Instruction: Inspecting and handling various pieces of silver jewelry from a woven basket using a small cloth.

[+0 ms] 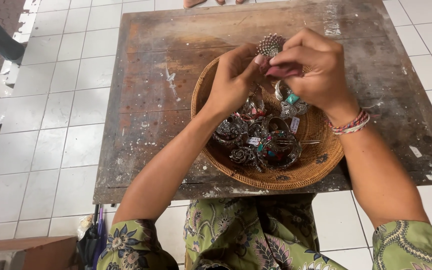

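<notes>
While pinched between both hands, left hand (233,80) and right hand (313,67): spiky silver ornament (270,45), above round woven basket (316,167).

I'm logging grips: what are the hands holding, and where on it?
The left hand pinches a studded silver ornament at its lower edge; the right hand presses a pink cloth against it, above the basket.

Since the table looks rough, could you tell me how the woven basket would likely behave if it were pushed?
The woven basket would probably drag rather than glide, as the wooden table is worn and paint-flecked. It likely feels heavy for its size, being full of metal jewellery. Shallow and wide, it seems unlikely to tip.
</notes>
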